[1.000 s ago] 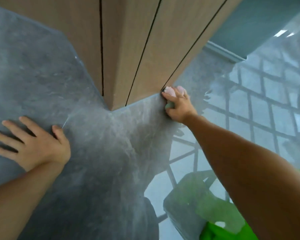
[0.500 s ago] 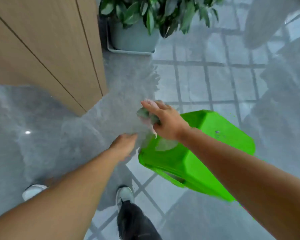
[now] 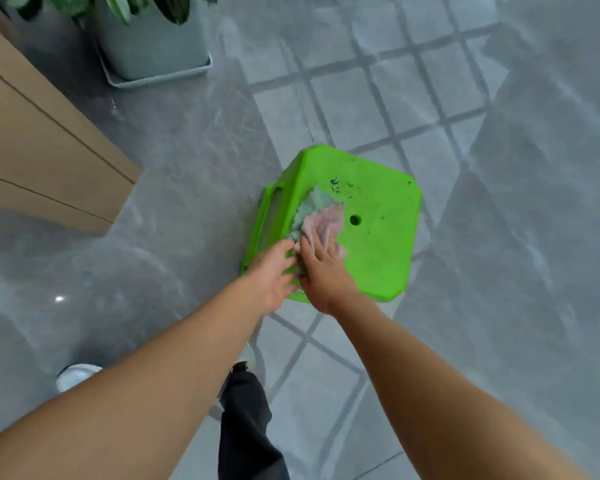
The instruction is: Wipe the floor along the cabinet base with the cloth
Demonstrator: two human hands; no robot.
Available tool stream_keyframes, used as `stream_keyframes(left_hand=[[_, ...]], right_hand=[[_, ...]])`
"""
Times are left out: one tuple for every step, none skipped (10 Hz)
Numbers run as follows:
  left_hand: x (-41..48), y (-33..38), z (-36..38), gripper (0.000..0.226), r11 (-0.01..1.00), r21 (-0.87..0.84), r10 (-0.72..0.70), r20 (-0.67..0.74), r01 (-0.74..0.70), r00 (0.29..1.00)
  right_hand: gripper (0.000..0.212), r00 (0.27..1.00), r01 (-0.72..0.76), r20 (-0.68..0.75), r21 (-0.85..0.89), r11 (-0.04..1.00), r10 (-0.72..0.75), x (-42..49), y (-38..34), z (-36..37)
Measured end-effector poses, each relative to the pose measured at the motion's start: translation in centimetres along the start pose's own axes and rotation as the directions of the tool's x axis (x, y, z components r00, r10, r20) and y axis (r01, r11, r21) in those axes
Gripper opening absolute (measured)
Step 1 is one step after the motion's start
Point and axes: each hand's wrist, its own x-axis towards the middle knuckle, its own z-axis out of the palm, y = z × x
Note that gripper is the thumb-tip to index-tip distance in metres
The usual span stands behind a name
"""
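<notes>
The cloth (image 3: pixel 321 214), pale green and pink, lies crumpled on the top of a bright green plastic stool (image 3: pixel 378 244). My right hand (image 3: pixel 321 271) presses down on the cloth's near part with its fingers spread over it. My left hand (image 3: pixel 274 271) is beside it at the stool's left edge, its fingertips touching the cloth's near corner. The wooden cabinet (image 3: pixel 39 150) stands at the left, its base meeting the glossy grey floor (image 3: pixel 174 161). Both hands are well away from the cabinet base.
A potted plant in a pale square pot (image 3: pixel 153 43) stands on the floor beyond the cabinet's corner. My shoes (image 3: pixel 77 375) and a dark trouser leg (image 3: pixel 246 420) show below the arms. The floor reflects a window grid at the right.
My right hand left the cabinet base, carried the cloth over to the green stool and laid it on top. My left hand lifted off the floor and joined it. The view swung right.
</notes>
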Motion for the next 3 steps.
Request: stream_keyframes(left_hand=[[-1.8,0.3,-2.4,0.05,0.996,0.091,0.01,-0.075,-0.003,0.997],[-6.4,3.0,-3.8,0.048,0.964,0.261,0.067,-0.069,-0.047,0.995],[-14.1,5.6,-5.0,0.034,0.82,0.556,0.27,-0.162,-0.138,0.949]], right_hand=[[0.074,0.992,-0.046,0.121,0.003,0.999,0.046,0.3,-0.3,-0.6],[0.066,0.983,-0.107,0.159,0.057,0.993,0.097,-1.5,-1.7,-5.8],[0.054,0.994,-0.056,0.093,0.028,0.998,0.053,-5.8,-5.5,-11.7]])
